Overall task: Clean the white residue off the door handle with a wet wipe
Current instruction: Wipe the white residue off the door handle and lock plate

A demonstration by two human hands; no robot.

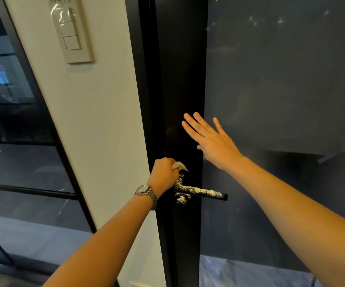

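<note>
A black lever door handle (203,193) juts right from the black door frame (179,100), smeared with white residue along its bar, neck and base. My left hand (164,174), with a metal watch on its wrist, grips a crumpled wet wipe (178,165) against the top of the handle's neck. My right hand (211,139) lies flat with straight, spread fingers on the door stile above the handle, at the edge of the glass.
The door's dark glass pane (281,79) fills the right side. A white wall strip (97,121) with a light switch panel (72,32) stands left of the frame. Further left is a glass partition with black bars (22,189).
</note>
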